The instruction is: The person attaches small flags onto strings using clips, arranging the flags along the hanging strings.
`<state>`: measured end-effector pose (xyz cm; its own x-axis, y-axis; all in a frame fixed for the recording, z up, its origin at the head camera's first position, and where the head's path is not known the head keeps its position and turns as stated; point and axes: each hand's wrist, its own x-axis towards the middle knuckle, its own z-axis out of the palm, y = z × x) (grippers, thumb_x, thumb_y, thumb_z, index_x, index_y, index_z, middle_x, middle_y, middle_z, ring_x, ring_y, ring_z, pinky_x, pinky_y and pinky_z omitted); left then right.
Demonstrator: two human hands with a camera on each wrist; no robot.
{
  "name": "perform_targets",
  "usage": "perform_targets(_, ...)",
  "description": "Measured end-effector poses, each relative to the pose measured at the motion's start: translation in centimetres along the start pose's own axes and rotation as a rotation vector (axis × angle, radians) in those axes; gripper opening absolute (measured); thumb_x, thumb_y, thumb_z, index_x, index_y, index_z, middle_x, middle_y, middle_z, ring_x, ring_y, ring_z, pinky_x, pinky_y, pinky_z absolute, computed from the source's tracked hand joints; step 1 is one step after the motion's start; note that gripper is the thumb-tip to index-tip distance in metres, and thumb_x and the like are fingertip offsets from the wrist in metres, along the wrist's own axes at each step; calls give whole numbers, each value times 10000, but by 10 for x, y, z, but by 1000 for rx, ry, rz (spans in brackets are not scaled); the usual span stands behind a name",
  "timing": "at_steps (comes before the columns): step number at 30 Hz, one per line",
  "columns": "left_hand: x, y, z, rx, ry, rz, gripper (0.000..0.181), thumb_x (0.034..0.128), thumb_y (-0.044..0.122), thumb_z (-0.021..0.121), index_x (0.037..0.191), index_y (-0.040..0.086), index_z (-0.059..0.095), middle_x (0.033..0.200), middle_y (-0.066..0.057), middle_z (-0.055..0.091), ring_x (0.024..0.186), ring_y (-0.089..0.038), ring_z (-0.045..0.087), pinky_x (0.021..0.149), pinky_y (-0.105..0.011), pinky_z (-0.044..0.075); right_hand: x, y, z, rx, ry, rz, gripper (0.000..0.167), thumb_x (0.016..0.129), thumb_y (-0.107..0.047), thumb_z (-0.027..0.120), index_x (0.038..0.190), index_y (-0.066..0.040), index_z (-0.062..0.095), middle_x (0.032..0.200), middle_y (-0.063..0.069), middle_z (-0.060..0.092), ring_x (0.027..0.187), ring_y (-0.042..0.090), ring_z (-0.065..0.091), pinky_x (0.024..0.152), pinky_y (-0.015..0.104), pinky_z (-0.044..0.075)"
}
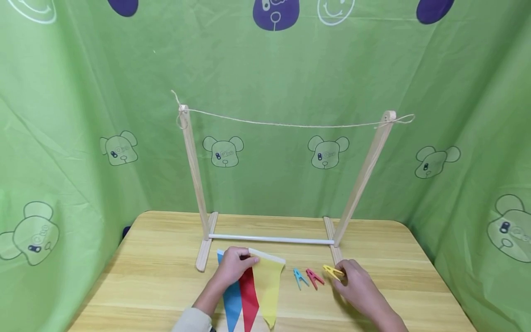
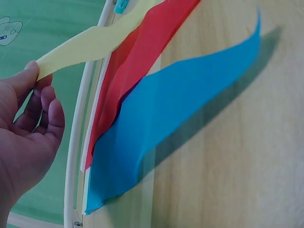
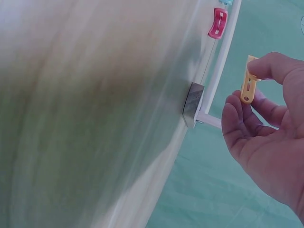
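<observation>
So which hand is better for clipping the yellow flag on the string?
Probably the right hand: it pinches the yellow clothespin, while the left hand holds the yellow flag.

We can pass between wooden posts [image 1: 194,173], below string [image 1: 282,124]; low white rod [image 1: 271,239], blue clip [image 1: 297,274], red clip [image 1: 311,275] obstruct us.

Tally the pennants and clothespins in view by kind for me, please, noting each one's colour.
Pennants: 3 (blue pennant, red pennant, yellow pennant)
Clothespins: 3 (blue clothespin, red clothespin, yellow clothespin)
Total: 6
</observation>
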<state>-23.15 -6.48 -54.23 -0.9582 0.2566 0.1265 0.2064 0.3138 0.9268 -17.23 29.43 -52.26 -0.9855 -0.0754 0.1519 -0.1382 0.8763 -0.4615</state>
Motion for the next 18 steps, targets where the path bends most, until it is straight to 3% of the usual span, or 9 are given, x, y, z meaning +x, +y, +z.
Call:
perform_targets(11,0,3,0,-49,36,13,426,922,181,786,605,-3,569,566,57,492,506,-24,411,478,-162,313,2,0,-2,-3,39,-26,235,822,-55,793,1019,-57,664,883,-8,562,773,119,518,634,213,484)
perform_targets(18,0,6,-1,-33,59,22,408,911,203,802,614,12,598,559,54,447,505,-17,371,482,-163,283,4,-1,-6,-1,37,-10,249,836,-70,773,1062,-45,672,926,10,603,803,115,551,692,250,548)
